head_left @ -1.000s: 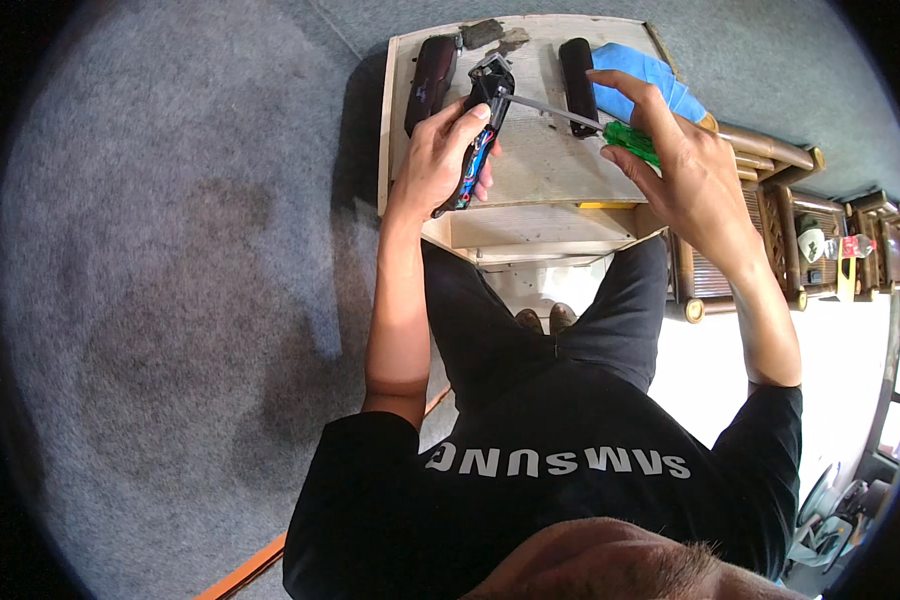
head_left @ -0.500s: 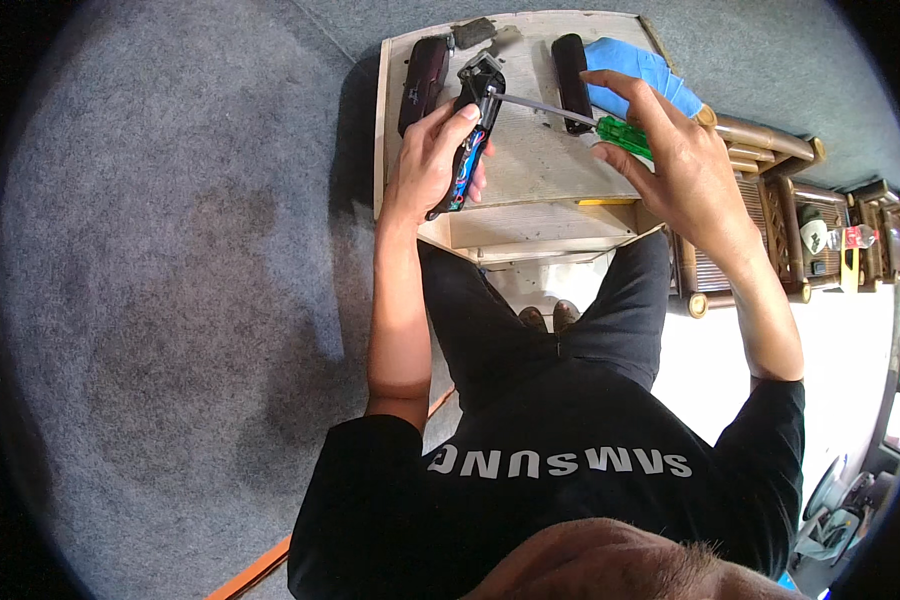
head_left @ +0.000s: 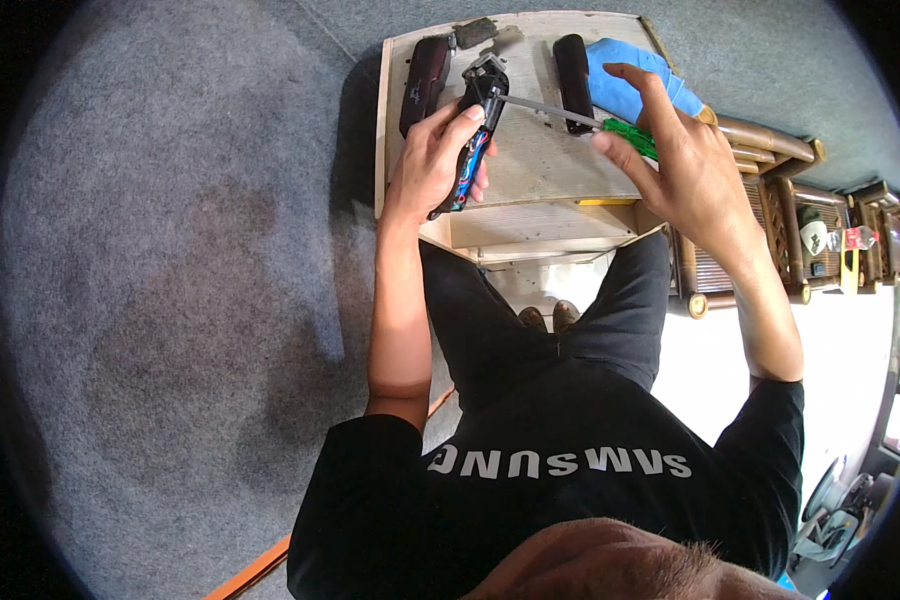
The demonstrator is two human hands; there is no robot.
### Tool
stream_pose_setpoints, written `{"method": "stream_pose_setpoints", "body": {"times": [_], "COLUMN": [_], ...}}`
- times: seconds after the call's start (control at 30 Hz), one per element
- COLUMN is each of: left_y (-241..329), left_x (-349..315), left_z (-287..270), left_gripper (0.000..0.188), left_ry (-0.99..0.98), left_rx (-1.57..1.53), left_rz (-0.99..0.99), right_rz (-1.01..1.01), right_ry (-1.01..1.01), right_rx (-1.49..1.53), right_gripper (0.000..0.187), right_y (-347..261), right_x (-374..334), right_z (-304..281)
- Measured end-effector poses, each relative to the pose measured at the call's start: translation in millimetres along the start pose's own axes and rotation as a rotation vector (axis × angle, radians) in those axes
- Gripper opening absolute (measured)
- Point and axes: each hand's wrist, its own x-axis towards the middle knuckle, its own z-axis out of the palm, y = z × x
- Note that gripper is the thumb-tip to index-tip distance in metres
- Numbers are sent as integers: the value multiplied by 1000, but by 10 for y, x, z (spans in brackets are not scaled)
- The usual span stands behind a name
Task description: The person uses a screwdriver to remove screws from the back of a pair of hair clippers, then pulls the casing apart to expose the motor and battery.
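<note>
My left hand (head_left: 435, 160) is closed around an opened hair clipper (head_left: 485, 95), its metal blade head pointing away from me. Along the clipper's uncovered side, a blue part and coloured wires show. In my right hand (head_left: 695, 170) is a screwdriver (head_left: 625, 137) with a green handle, the thumb against the handle and the index finger raised off it. The screwdriver's shaft points left, and its tip meets the clipper's side just below the blade head. My palm hides the rear of the handle.
On the wooden table (head_left: 530, 170) lie a dark red casing (head_left: 427, 85) at left, a dark elongated casing (head_left: 573, 80) right of the clipper, and a blue cloth (head_left: 640, 85). A dark grey pad (head_left: 474, 33) sits at the far edge. Bamboo furniture (head_left: 770, 145) stands at right.
My right hand has shifted slightly right with the screwdriver, its index finger lifted further from the handle. The clipper in my left hand has moved very slightly right.
</note>
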Motion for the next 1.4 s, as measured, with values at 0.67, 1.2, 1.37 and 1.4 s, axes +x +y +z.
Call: {"method": "stream_pose_setpoints", "body": {"times": [0.67, 1.2, 1.37, 1.4], "left_y": [-1, -11, -39, -47], "left_x": [5, 26, 38, 43], "left_z": [-17, -13, -43, -56], "left_gripper": [42, 39, 39, 40], "left_ry": [27, 30, 20, 18], "left_rx": [-11, -50, -81, -94], "left_rz": [-9, -31, -36, -36], "right_rz": [-85, -72, -17, 9], "right_ry": [18, 58, 65, 70], "right_rx": [16, -44, -1, 54], "right_gripper": [46, 26, 27, 28], "right_y": [-20, 85, 97, 93], "right_x": [51, 59, 65, 65], "right_z": [16, 141, 227, 237]}}
